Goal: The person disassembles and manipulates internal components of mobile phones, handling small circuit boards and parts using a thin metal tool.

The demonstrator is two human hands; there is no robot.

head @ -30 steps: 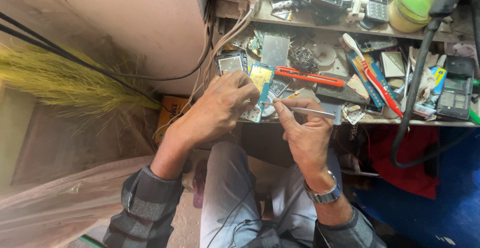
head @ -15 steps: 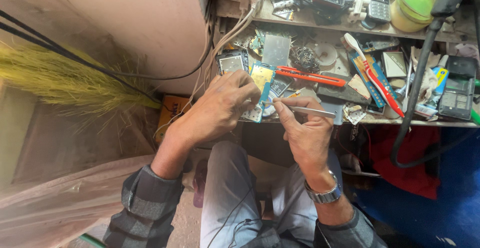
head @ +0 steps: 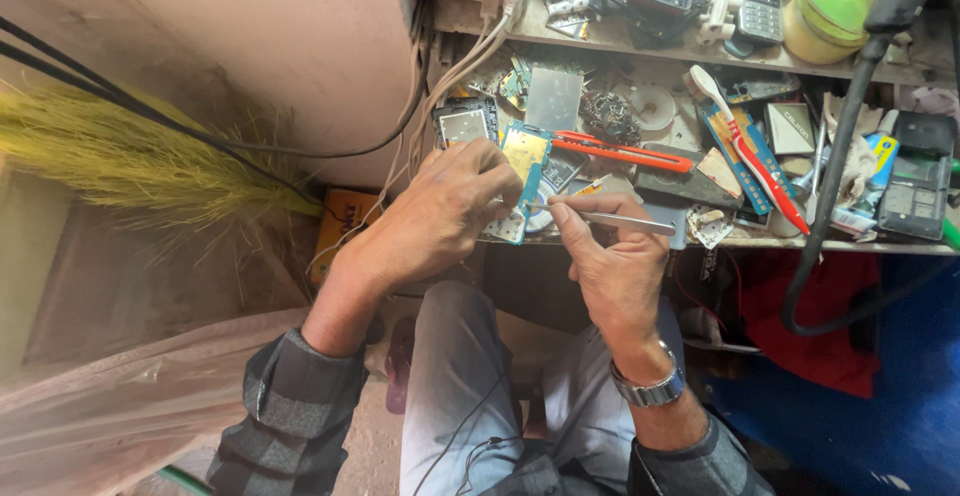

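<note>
Cluttered desk under a shelf of old handsets; a straw broom leans well off to the left. On the desk lie a red-handled utility knife and a toothbrush, both just beyond the work.

Left hand: grip closed round a small blue-green circuit board, held tilted at the desk's front edge, upper half showing above the fingers.

Right hand, wristwatch on it: grip pinched narrow on metal tweezers, lying nearly level, tips pointing left at the board's lower part. What the tips touch is hidden.

Judgement: fine picking wants the left wrist braced on the desk, board steady, tweezers squeezed lightly and brought in shallow, so nothing slips or springs off.
</note>
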